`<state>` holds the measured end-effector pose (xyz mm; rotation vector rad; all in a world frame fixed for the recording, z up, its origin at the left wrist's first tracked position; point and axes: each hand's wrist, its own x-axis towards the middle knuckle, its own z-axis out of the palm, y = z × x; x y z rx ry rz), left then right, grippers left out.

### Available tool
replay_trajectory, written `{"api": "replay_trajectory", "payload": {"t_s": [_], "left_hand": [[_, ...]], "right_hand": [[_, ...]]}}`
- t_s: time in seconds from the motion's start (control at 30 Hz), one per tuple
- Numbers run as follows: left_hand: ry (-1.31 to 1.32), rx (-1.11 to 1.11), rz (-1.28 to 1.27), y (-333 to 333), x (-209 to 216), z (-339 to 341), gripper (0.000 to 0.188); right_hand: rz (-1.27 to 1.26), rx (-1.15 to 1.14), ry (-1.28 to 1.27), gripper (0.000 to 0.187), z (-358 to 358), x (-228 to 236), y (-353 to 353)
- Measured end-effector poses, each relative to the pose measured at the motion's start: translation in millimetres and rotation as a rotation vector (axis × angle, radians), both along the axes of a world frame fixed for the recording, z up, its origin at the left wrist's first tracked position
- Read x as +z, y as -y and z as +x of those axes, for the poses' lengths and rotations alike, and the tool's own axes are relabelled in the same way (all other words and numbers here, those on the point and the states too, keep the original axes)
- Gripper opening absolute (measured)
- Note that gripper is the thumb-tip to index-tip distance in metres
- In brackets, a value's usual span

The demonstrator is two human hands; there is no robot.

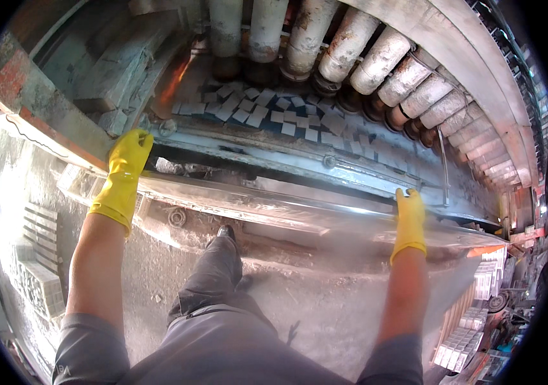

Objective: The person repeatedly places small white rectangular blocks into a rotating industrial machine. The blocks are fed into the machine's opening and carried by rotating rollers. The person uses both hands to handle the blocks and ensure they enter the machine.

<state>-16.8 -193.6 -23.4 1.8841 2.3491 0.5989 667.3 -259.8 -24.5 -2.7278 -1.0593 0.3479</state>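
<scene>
Both my hands wear yellow rubber gloves and reach forward to a long machine bed. My left hand (131,154) is closed at the left end of a long pale metal rail (274,155), beside a rusty frame beam. My right hand (410,208) has its fingers curled over the same rail farther right. The undersides of both grips are hidden. Beyond the rail, many small square tiles (258,115) lie scattered on the wet bed, some overlapping. A long shiny ledge (286,208) runs on the near side, below my hands.
A row of thick, dirt-crusted cylinders (303,42) stands over the far side of the bed. The rusty beam (49,106) slants in at left. Stacked tiles (460,340) are at lower right, a pallet (41,234) at left. My leg (213,276) stands on the dusty floor.
</scene>
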Motion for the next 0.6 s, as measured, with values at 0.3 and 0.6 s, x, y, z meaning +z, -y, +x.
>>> {"api": "replay_trajectory", "payload": {"t_s": [0.3,0.6], "left_hand": [[0.041,-0.019,0.023,22.7,-14.6,-6.1,0.033],[0.015,-0.005,-0.003,37.2,-19.2,-6.3,0.036]], "right_hand": [[0.053,-0.032,-0.032,0.062,-1.0,-14.2,30.4],[0.039,-0.025,-0.03,0.062,1.3,-21.3,42.2]]}}
